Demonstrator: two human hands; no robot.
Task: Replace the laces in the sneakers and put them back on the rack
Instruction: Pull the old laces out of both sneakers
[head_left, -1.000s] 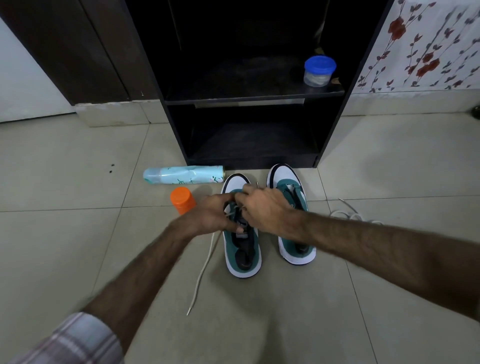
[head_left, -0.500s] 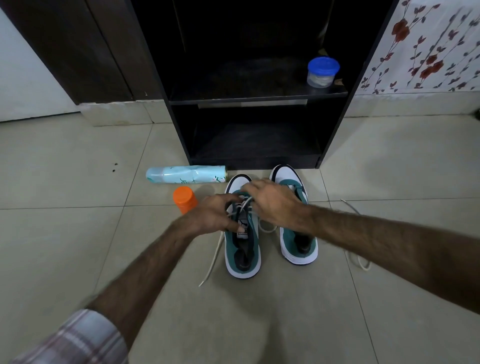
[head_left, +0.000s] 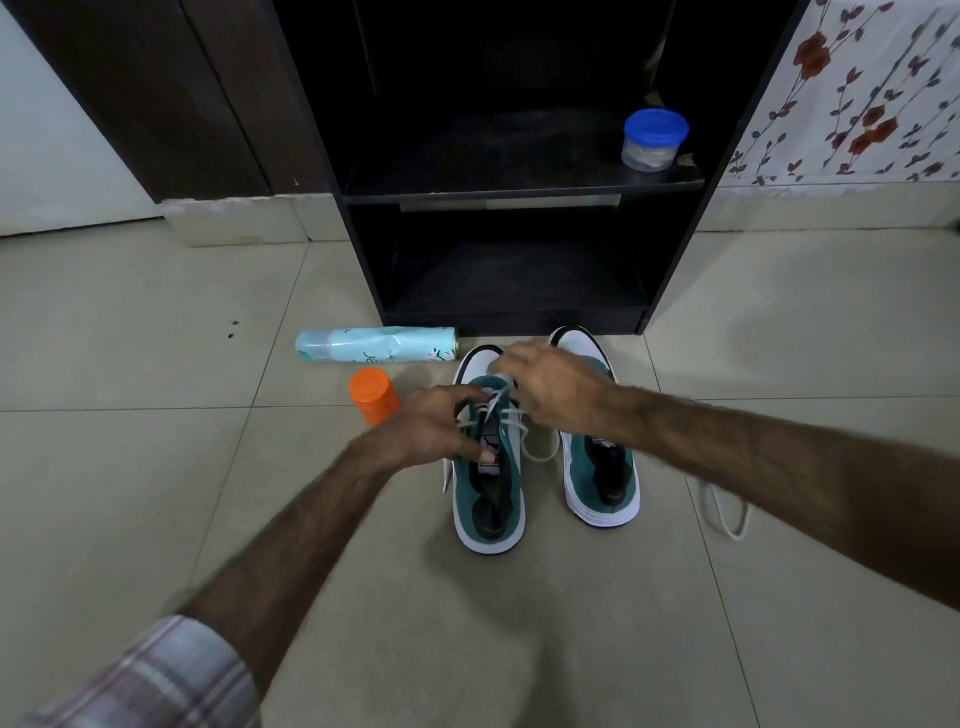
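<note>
Two teal-and-white sneakers stand side by side on the tiled floor before a black rack (head_left: 670, 260). On the left sneaker (head_left: 488, 504), my left hand (head_left: 436, 426) grips the tongue area and eyelet side. My right hand (head_left: 550, 387) hovers over its toe end and pinches the white lace (head_left: 501, 410), which crosses the eyelets and loops out between the shoes. The right sneaker (head_left: 602, 478) shows no lace and is partly hidden by my right wrist. A second white lace (head_left: 724, 512) lies loose on the floor at the right.
A light blue spray can (head_left: 374, 344) lies on its side left of the shoes, with an orange-capped bottle (head_left: 373, 392) just in front of it. A blue-lidded jar (head_left: 653, 139) sits on the rack's upper shelf. A floral curtain hangs at the right.
The long lace end that trailed on the floor left of the left sneaker has been drawn up into the shoe. My right hand has moved toward the toe, pulling the lace.
</note>
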